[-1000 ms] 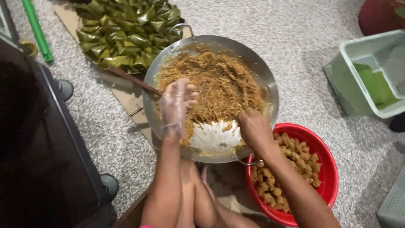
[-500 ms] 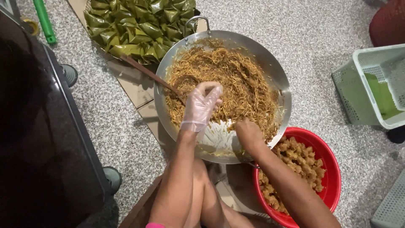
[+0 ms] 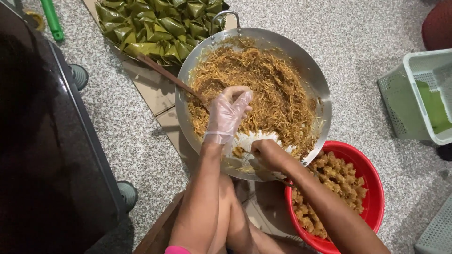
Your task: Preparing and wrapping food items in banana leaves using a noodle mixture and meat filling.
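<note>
A wide metal wok (image 3: 310, 75) is sitting on the speckled floor (image 3: 367, 42), filled across its far and middle parts with brown fried noodles (image 3: 268, 89). At its near rim a white plate (image 3: 245, 141) is lying inside the wok, carrying a small bit of noodles. A wooden spoon (image 3: 165, 73) is leaning into the wok from the far left, its end buried in the noodles.

To the near right, just beside the wok, a red basin (image 3: 372, 188) is holding golden-brown fried pieces (image 3: 329, 183). At the far left, a pile of folded green leaf parcels (image 3: 155, 23) is resting on flat cardboard (image 3: 150, 94). At the right edge a pale green plastic basket (image 3: 400, 99) is standing well apart from the wok.

The left hand (image 3: 227, 113), wearing a clear plastic glove, is reaching over the noodles with its fingers curled narrowly together, pinching noodles; the forearm is stretching up from the near edge. The right hand (image 3: 266, 154), bare, is closing on the plate's near right edge, its arm crossing above the red basin.
</note>
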